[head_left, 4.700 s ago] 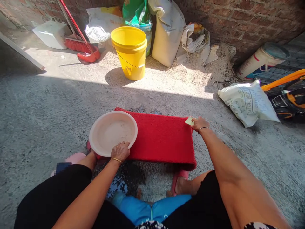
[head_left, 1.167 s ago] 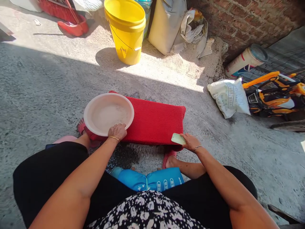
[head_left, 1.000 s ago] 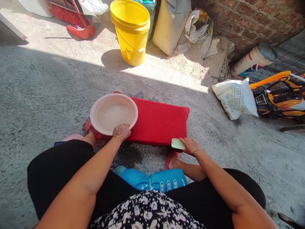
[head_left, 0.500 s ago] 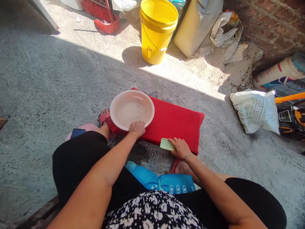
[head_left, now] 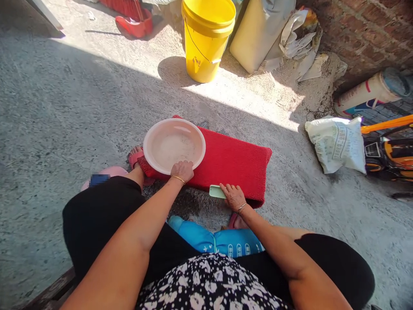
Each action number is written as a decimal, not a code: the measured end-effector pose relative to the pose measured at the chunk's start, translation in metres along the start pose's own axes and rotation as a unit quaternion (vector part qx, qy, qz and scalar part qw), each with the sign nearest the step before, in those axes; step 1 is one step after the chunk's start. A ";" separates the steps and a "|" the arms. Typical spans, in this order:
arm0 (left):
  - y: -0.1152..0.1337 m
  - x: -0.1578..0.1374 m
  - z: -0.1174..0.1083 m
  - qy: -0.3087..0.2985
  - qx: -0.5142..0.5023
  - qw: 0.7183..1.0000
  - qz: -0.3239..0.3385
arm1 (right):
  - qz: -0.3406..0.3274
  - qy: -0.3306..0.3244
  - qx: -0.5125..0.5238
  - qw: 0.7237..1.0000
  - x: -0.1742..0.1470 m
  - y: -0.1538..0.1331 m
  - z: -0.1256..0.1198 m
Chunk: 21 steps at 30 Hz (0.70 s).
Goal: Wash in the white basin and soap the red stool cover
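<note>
A pale pink basin [head_left: 155,161] with what looks like shallow cloudy water stands on the left end of a red cloth-covered low bench [head_left: 235,157]. My left hand [head_left: 182,171] is closed on the basin's near rim. In my right hand [head_left: 235,197], at the cloth's near edge, is a pale green plastic piece [head_left: 217,192]. It is flat and oblong with rounded corners and a small hole near one end; its underside is hidden. My right fingers bend over its right end.
A yellow bucket [head_left: 208,51] stands ahead, beside a leaning sack [head_left: 254,41]. A red dustpan [head_left: 135,26] lies at the upper left. At right are a white printed bag [head_left: 337,144] and an orange-black machine [head_left: 392,150]. Blue plastic [head_left: 200,237] lies between my legs.
The whole view has shifted slightly. My right hand, with the green piece, has slid a little left along the cloth's near edge. My left hand remains on the basin rim.
</note>
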<state>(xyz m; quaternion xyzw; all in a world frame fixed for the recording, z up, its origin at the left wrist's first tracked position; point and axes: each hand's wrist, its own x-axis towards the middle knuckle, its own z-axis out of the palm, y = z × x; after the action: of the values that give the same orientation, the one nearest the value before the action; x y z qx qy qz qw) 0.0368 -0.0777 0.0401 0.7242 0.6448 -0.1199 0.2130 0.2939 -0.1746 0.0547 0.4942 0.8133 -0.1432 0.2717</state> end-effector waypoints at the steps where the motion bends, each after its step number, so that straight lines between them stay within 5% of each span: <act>1: 0.000 0.000 0.000 0.001 0.000 1.000 0.001 | 0.019 -0.009 -0.012 1.000 -0.013 0.019 0.008; 7: 0.001 -0.001 -0.001 0.004 -0.002 1.000 -0.010 | 0.199 -0.098 -0.066 0.973 -0.090 0.128 0.036; 11: 0.001 -0.002 -0.002 0.011 0.002 1.000 -0.008 | 0.309 -0.163 -0.041 0.936 -0.109 0.159 0.026; 15: 0.001 -0.002 -0.001 0.015 0.000 1.000 -0.004 | 0.247 -0.081 0.008 0.966 -0.076 0.123 -0.005; 21: 0.000 -0.001 0.000 0.015 0.003 1.000 0.002 | 0.034 0.021 0.070 0.997 0.030 0.001 -0.049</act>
<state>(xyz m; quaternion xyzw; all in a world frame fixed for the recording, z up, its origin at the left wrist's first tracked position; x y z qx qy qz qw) 0.0362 -0.0788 0.0410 0.7280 0.6458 -0.1106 0.2015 0.2694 -0.1275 0.0772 0.5425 0.7893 -0.1802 0.2240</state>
